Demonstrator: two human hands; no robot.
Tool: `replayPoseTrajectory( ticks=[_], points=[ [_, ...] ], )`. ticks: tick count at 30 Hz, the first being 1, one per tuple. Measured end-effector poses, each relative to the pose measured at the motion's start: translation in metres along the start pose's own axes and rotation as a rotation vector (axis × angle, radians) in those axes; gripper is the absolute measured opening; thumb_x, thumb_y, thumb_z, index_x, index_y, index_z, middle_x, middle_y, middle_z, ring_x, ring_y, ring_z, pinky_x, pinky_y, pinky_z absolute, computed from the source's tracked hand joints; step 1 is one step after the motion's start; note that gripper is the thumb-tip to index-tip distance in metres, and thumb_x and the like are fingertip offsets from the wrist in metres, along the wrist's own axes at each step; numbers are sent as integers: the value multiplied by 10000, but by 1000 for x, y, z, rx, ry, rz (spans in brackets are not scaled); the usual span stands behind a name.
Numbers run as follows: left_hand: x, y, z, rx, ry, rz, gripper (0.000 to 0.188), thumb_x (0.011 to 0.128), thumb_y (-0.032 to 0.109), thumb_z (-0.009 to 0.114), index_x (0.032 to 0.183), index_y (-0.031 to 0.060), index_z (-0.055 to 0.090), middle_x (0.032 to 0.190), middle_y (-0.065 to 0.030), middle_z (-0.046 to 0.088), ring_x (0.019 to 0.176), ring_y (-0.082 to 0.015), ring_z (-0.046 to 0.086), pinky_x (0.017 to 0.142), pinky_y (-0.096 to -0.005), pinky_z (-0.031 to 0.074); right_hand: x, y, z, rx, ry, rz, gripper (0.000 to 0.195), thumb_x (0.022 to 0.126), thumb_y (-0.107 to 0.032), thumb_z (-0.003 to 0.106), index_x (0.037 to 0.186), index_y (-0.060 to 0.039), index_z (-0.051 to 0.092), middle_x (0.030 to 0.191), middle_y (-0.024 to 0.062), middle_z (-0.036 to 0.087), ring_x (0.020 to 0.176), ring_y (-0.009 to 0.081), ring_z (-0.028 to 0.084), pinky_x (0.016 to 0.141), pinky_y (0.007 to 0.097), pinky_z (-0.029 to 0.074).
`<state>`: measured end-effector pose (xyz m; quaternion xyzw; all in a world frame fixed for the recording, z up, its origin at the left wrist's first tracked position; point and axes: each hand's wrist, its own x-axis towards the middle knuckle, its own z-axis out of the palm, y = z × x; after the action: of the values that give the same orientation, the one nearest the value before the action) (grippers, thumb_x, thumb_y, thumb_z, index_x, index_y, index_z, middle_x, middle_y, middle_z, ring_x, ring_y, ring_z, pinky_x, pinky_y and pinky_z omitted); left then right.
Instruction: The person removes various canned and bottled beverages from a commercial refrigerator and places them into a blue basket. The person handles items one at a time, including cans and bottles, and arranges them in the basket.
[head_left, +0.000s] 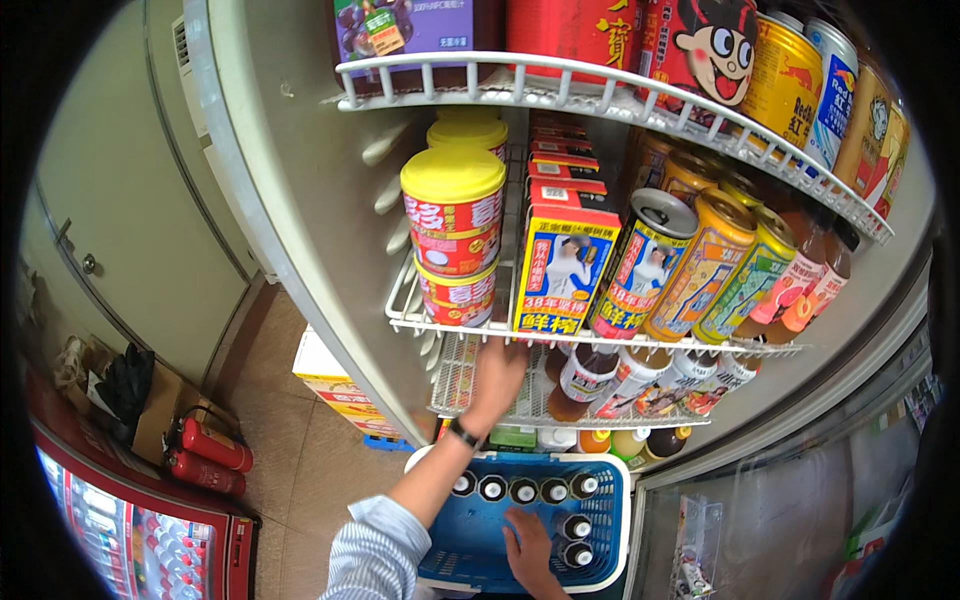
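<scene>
My left hand (499, 379) reaches over a wire shelf (517, 411) inside an upright refrigerated display case, left of a row of dark drink bottles (574, 382). Its fingertips are hidden under the shelf above, so whether they hold anything does not show. Below, my right hand (529, 551) is over a blue plastic basket (622, 517) with a white rim, its fingers apart and nothing seen in them. Bottles with dark caps (525, 491) stand upright along the basket's far side, and more (576, 527) are at its right side.
The shelf above holds yellow-lidded tubs (454, 225), drink cartons (562, 270) and cans (645, 262). A white wire shelf edge (600, 82) curves across the top. Juice bottles (628, 442) stand below. The glass door (705, 517) is at the right. Fire extinguishers (210, 457) and stacked cartons (341, 390) are at the left.
</scene>
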<state>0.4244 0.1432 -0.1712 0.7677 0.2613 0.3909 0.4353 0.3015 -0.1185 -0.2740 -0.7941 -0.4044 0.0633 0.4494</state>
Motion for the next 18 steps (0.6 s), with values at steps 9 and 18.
replayPoseTrajectory(
  ticks=[9,18],
  points=[
    [79,-53,44,321,-154,68,346,806,26,606,1138,-3,510,1034,-213,616,954,-375,596,815,-416,478,-12,16,-12,56,-11,45,282,884,-65,611,1164,-29,616,1152,202,633,1016,396,608,908,454,478],
    [65,-59,28,282,-189,-42,460,815,71,642,1234,2,466,1116,-201,609,997,-347,592,852,-396,471,-6,20,-16,61,-20,74,236,895,-115,618,1127,-78,636,1123,153,660,951,362,632,782,448,523]
  ],
)
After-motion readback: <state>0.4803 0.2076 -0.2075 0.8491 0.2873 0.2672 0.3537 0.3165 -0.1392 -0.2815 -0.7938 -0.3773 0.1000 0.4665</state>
